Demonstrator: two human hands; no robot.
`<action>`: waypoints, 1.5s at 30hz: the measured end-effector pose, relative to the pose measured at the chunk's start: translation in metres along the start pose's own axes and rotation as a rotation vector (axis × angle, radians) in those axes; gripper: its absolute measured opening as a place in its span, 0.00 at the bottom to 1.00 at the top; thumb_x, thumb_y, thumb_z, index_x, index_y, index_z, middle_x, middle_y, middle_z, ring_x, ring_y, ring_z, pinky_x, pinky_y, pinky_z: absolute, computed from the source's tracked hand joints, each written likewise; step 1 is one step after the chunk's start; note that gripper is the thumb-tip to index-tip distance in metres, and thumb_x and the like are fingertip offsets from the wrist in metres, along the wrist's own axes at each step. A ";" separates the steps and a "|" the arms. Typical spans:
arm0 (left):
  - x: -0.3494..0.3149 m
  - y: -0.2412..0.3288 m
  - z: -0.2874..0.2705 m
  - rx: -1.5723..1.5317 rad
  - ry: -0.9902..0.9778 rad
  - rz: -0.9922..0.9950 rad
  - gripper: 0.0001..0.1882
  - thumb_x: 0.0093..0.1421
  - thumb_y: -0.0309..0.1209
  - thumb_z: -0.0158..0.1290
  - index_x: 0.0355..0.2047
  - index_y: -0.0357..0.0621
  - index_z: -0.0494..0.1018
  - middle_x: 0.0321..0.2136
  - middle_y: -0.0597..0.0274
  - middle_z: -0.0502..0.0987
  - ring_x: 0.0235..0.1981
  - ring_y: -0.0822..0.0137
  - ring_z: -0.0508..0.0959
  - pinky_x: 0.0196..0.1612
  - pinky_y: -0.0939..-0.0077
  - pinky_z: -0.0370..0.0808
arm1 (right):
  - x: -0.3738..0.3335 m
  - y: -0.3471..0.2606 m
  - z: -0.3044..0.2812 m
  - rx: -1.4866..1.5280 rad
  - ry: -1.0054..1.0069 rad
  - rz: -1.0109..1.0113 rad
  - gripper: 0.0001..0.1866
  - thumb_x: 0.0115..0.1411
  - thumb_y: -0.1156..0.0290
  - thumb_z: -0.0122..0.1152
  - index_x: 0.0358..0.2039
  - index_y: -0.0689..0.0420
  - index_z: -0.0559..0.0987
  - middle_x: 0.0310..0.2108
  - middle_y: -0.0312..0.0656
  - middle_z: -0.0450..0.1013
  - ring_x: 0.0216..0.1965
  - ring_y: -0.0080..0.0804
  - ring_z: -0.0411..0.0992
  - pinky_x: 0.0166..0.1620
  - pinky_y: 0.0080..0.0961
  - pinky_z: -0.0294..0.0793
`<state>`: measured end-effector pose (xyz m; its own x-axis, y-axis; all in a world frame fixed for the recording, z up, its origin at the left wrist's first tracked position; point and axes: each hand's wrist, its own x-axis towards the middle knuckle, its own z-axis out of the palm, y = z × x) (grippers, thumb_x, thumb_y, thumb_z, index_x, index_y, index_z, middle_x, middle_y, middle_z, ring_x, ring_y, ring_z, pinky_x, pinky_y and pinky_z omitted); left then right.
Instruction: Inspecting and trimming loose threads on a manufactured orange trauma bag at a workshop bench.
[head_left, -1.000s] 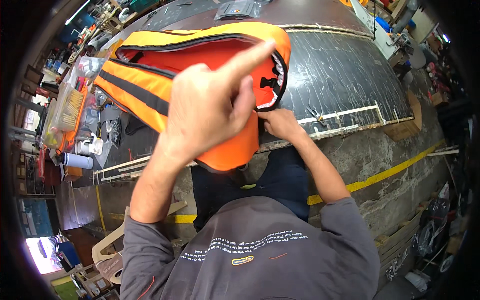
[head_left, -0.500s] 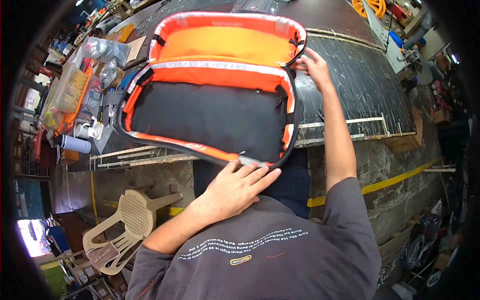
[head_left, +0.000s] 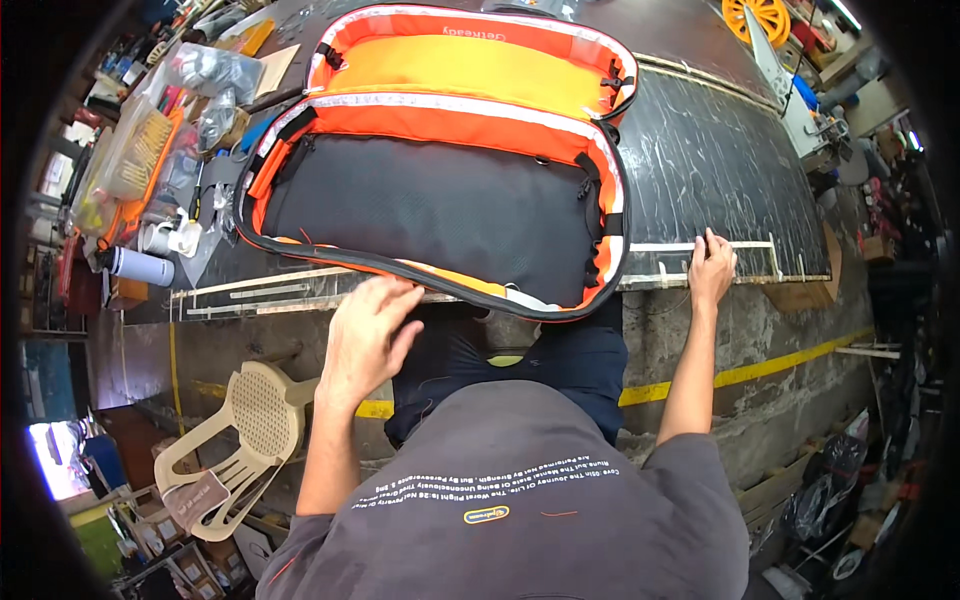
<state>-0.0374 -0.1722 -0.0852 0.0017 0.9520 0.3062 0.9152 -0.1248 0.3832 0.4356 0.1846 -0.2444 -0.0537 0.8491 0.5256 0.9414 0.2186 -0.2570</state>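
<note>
An orange bag (head_left: 440, 215) with black trim lies unzipped on the dark work table, its black base panel showing and its yellow-orange lid folded back on the far side (head_left: 460, 70). My left hand (head_left: 362, 338) is at the bag's near rim, fingers bent and fingertips at the edge, thumb apart; I cannot tell if they touch. To the right of the bag, my right hand (head_left: 711, 268) rests at the table's near edge by the pale strips, two fingers extended and holding nothing visible.
On the table's left are a plastic box of yellowish pieces (head_left: 142, 160), plastic bags (head_left: 212, 75), a screwdriver (head_left: 196, 195) and a white bottle (head_left: 148, 266). A beige plastic chair (head_left: 262, 410) stands at the left. A machine (head_left: 815, 130) sits at the far right.
My right hand has left the bag's right side and come down to the table edge. My left hand has slid left along the near rim. The bag now lies slightly farther back and right.
</note>
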 end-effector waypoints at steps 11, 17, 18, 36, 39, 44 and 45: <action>0.037 -0.021 0.078 0.186 0.305 0.108 0.15 0.49 0.27 0.67 0.40 0.53 0.85 0.33 0.69 0.81 0.35 0.61 0.79 0.40 0.57 0.72 | -0.028 -0.167 -0.110 0.770 -0.708 0.490 0.33 0.73 0.45 0.64 0.63 0.63 0.80 0.46 0.53 0.83 0.45 0.45 0.82 0.51 0.42 0.79; 0.074 0.043 0.133 0.060 0.351 0.216 0.07 0.58 0.33 0.61 0.37 0.50 0.80 0.26 0.70 0.73 0.31 0.64 0.77 0.37 0.63 0.71 | -0.020 -0.117 -0.090 0.450 -0.421 0.229 0.29 0.75 0.57 0.56 0.69 0.62 0.74 0.56 0.64 0.80 0.57 0.61 0.79 0.60 0.46 0.75; 0.065 0.047 0.141 0.019 0.159 0.173 0.15 0.57 0.34 0.67 0.44 0.50 0.82 0.36 0.64 0.82 0.36 0.61 0.81 0.41 0.62 0.75 | -0.023 -0.103 -0.076 0.393 -0.463 0.259 0.29 0.76 0.56 0.53 0.68 0.64 0.74 0.56 0.66 0.79 0.57 0.64 0.78 0.59 0.47 0.75; -0.045 -0.115 0.034 0.469 0.296 -0.115 0.13 0.47 0.25 0.67 0.35 0.51 0.81 0.28 0.66 0.73 0.33 0.59 0.77 0.48 0.55 0.68 | -0.050 -0.182 -0.085 0.786 -1.047 0.454 0.42 0.74 0.33 0.53 0.55 0.69 0.81 0.32 0.45 0.83 0.22 0.34 0.80 0.30 0.28 0.81; -0.031 -0.084 0.067 0.433 0.390 -0.148 0.13 0.49 0.27 0.68 0.36 0.52 0.83 0.30 0.67 0.75 0.35 0.61 0.77 0.48 0.57 0.68 | -0.010 -0.187 -0.068 1.071 -0.820 0.692 0.53 0.70 0.22 0.46 0.67 0.65 0.75 0.58 0.57 0.79 0.49 0.44 0.84 0.47 0.36 0.86; -0.027 -0.056 0.078 0.426 0.317 -0.325 0.19 0.48 0.24 0.69 0.42 0.48 0.82 0.36 0.64 0.76 0.41 0.58 0.77 0.51 0.55 0.68 | -0.038 -0.186 -0.065 0.909 -0.928 0.610 0.52 0.70 0.28 0.54 0.71 0.67 0.69 0.64 0.61 0.75 0.47 0.43 0.86 0.44 0.37 0.89; -0.026 -0.053 0.071 0.376 0.283 -0.329 0.21 0.48 0.24 0.68 0.45 0.49 0.82 0.38 0.63 0.76 0.43 0.58 0.77 0.53 0.55 0.68 | -0.050 -0.187 -0.069 0.891 -0.900 0.624 0.50 0.71 0.30 0.54 0.71 0.67 0.70 0.61 0.59 0.78 0.42 0.40 0.87 0.41 0.35 0.88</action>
<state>-0.0577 -0.1700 -0.1753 -0.3685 0.8051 0.4647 0.9296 0.3231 0.1773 0.2851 0.0684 -0.1667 -0.2225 0.8562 -0.4663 0.3838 -0.3628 -0.8492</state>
